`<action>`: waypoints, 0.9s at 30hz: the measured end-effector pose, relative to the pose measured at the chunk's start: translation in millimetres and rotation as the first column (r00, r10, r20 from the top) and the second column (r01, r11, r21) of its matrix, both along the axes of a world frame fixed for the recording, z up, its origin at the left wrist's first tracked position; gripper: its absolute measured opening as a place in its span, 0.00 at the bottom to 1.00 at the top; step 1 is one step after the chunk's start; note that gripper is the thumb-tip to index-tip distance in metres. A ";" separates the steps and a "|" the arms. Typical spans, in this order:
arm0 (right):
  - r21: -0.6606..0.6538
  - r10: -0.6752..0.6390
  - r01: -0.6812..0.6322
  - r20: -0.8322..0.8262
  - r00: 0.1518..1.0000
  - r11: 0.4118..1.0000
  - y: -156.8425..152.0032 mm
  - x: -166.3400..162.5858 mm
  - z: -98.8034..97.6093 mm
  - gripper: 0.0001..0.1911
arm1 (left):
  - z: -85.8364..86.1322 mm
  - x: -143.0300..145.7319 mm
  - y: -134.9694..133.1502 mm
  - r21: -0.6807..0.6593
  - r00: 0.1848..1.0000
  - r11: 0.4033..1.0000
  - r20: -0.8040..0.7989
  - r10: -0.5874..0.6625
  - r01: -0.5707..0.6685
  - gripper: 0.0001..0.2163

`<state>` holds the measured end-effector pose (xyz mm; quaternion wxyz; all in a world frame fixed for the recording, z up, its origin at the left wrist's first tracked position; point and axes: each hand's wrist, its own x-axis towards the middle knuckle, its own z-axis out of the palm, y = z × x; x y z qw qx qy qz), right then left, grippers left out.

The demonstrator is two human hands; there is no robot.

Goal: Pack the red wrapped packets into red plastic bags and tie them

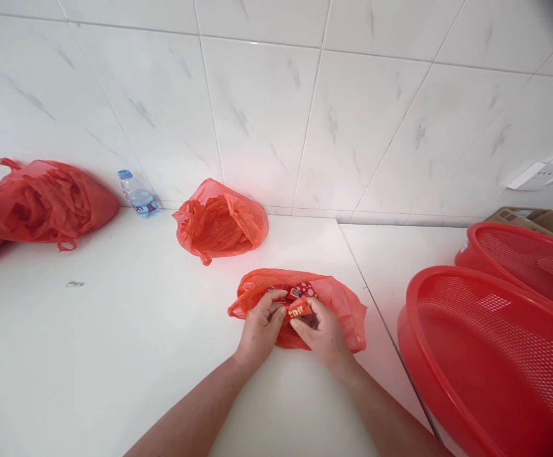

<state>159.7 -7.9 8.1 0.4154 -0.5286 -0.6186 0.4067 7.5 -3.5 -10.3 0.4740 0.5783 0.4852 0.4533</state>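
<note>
My right hand (326, 333) pinches a small red packet with gold characters (299, 309) between thumb and fingers. My left hand (261, 325) is closed in a pinch right at the packet's left end; what lies between its fingertips is too small to make out. Both hands are over the mouth of an open red plastic bag (345, 304) lying on the white table. Inside the bag, partly hidden by my fingers, are other small red printed pieces (307, 289), some with white dots.
A second open red plastic bag (252, 219) stands behind, near the tiled wall. Farther left are a water bottle (138, 195) and a full red bag (91, 200). Two red perforated baskets (419, 317) stand at the right, with a cardboard box (519, 219) behind them.
</note>
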 end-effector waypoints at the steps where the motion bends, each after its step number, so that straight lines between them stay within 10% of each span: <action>1: 0.004 -0.012 0.012 0.015 1.000 1.000 0.3 -0.6 -0.9 0.07 | 0.1 -0.4 -0.1 -0.004 1.000 1.000 -0.016 -0.006 0.006 0.13; 9: 0.069 0.003 -0.013 0.145 0.989 0.998 2.8 2.2 -7.4 0.04 | 7.0 0.5 -0.5 0.265 0.990 0.964 -0.143 0.004 0.034 0.16; 18: 0.041 0.003 -0.006 0.069 0.998 0.999 1.6 3.5 -2.5 0.03 | 9.0 -0.1 2.5 -0.137 0.960 0.988 0.276 -0.036 0.076 0.09; 27: 0.094 0.054 -0.080 0.252 0.966 0.992 -0.5 6.2 -2.2 0.10 | 11.1 0.3 -1.2 -0.131 0.961 0.981 0.253 -0.107 0.144 0.09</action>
